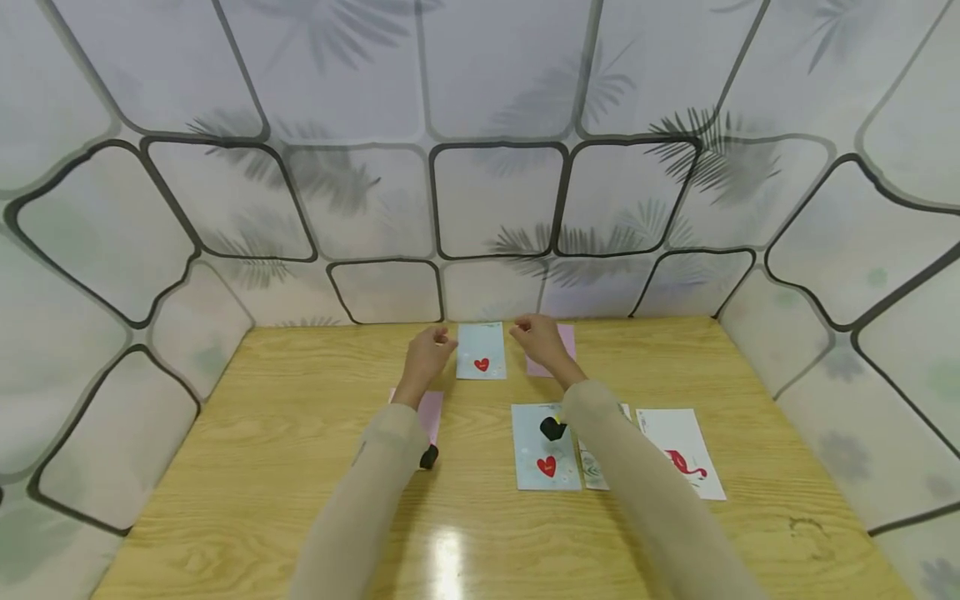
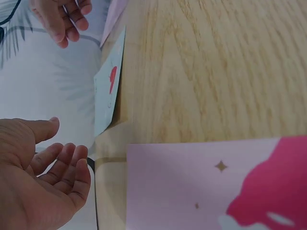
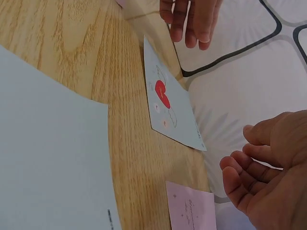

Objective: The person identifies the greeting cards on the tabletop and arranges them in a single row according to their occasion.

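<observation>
A light blue card with a red heart [image 1: 482,346] lies at the back of the wooden table, between my two hands. To its left is my left hand [image 1: 429,354], fingers loosely bent and nothing held. My right hand [image 1: 538,337] hovers on the other side of the card, also holding nothing, with its fingers relaxed. Both hands are apart from the card in the wrist views. Partly behind the right hand lies a pink card [image 1: 567,337]. Another pink card [image 2: 177,187], bearing a magenta shape, lies under the left forearm.
Nearer me on the right lie a larger light blue heart card [image 1: 529,437], a leaf-patterned card [image 1: 594,475] partly covered by the right sleeve, and a white flamingo card [image 1: 667,427]. A patterned white backdrop [image 1: 495,200] rises behind the table [image 1: 300,433] and along both sides.
</observation>
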Motion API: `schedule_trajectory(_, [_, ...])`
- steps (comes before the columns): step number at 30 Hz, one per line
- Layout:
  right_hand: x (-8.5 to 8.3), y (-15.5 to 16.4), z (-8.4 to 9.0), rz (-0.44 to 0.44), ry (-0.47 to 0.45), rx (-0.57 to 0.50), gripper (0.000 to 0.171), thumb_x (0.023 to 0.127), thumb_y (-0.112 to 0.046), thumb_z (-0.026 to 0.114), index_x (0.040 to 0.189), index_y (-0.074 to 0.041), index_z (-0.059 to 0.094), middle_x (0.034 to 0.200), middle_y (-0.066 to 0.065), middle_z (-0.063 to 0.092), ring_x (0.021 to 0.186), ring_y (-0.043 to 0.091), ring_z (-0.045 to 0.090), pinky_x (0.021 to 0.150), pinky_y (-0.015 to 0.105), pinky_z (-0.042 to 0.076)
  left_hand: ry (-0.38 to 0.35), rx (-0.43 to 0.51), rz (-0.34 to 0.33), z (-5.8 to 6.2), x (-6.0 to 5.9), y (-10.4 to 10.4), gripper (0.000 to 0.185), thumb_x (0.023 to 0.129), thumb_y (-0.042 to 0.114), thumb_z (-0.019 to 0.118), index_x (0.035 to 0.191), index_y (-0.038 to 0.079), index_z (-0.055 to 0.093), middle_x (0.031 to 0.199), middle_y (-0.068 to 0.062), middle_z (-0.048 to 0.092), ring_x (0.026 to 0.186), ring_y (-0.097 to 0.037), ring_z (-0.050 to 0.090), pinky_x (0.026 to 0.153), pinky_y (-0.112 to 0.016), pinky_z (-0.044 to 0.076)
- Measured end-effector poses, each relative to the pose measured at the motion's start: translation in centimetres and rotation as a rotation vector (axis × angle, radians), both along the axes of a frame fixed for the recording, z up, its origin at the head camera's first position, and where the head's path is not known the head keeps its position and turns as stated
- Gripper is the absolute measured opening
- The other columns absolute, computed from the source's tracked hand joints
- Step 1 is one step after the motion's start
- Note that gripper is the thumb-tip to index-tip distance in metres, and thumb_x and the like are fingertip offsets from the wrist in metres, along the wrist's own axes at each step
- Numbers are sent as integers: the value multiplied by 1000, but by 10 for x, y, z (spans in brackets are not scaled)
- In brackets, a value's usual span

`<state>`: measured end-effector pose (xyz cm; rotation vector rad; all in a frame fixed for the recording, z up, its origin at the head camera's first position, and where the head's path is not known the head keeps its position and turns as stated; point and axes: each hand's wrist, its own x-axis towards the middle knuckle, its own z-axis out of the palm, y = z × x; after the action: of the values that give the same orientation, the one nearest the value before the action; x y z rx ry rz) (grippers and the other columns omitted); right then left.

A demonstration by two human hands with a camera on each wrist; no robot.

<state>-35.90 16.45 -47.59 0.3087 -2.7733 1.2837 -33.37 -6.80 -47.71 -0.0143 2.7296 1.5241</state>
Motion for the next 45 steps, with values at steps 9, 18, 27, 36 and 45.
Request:
schedule_trajectory(9, [-13,-20,-6,-33,-12,41,19,98,-7,64,87,8,65,79,12,63,74,20,54,74,35,49,-45,-28,17,-13,-8,2,47,102,15,65,141,-8,55,129,-23,63,119,-37,60,102,-46,50])
schedule_trajectory(18, [-26,-27,-8,-32,3,95,48,91,-2,64,61,-14,29,57,-6,23,55,9,22,56,25,22,-53,-68,38,-15,-9,4,48,100,15,68,140,-8,56,130,-23,64,123,-36,59,107,-46,46])
schedule_trajectory(27, [-32,-32,-14,-95,-97,53,49,92,-4,71,58,-13,37,56,-5,33,54,11,33,52,24,28,-49,-198,26,-15,-11,12,45,96,16,75,134,-6,63,135,-24,61,128,-39,54,109,-48,44])
schedule_trajectory(36, [-33,-38,-20,-134,-159,49,48,90,-3,74,60,-12,38,59,-2,32,58,14,34,53,26,29,-93,-277,13,-18,-10,15,53,91,18,80,138,-1,63,142,-26,51,135,-43,44,116,-51,36])
schedule_trajectory(45, [-23,-42,-21,-160,-189,-2,19,94,-10,70,104,6,73,98,16,71,91,26,62,83,38,53,-99,-295,-8,-22,-10,17,55,94,20,79,142,1,60,141,-24,50,131,-40,45,112,-48,40])
